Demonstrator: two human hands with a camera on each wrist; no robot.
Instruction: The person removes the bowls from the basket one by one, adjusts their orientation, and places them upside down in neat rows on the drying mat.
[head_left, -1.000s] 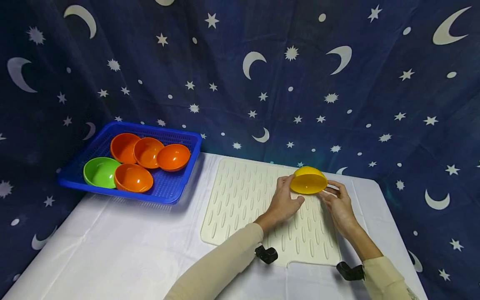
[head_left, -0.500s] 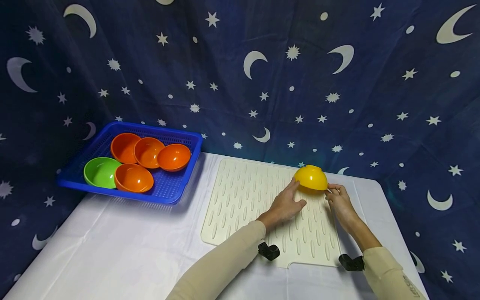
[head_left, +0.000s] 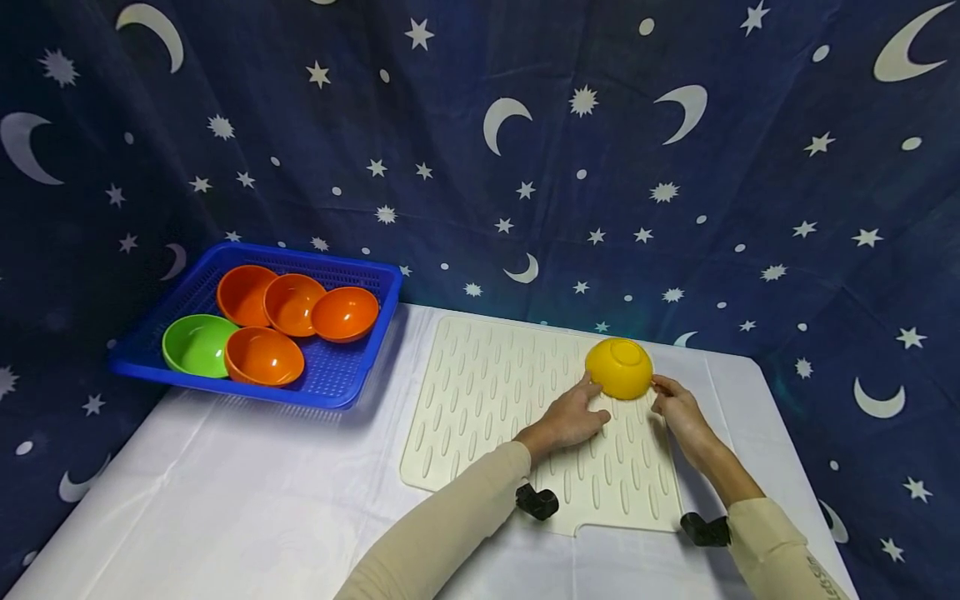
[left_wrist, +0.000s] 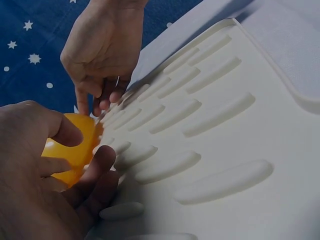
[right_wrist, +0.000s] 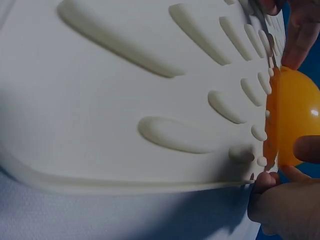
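Observation:
A yellow bowl (head_left: 619, 368) is upside down at the far right of the white ribbed mat (head_left: 487, 400), its base ring turned up. My left hand (head_left: 566, 417) touches the bowl's near left side with its fingertips, the thumb held apart from it. On the right side, my right hand (head_left: 684, 417) pinches the bowl's rim, fingers bent. The left wrist view shows the bowl (left_wrist: 80, 145) partly behind the left hand (left_wrist: 35, 170). In the right wrist view, the bowl (right_wrist: 300, 112) has its rim down close to the mat, the right hand (right_wrist: 290, 202) below it.
A blue basket (head_left: 345, 387) at the back left holds several orange bowls (head_left: 264, 357) and a green bowl (head_left: 197, 343), openings up. White cloth covers the table (head_left: 247, 483). A dark blue curtain (head_left: 450, 125) with moons and stars hangs behind.
The yellow bowl has turned from tilted, opening toward me, to upside down, and has come down onto the mat. Both hands stayed beside it, shifting slightly.

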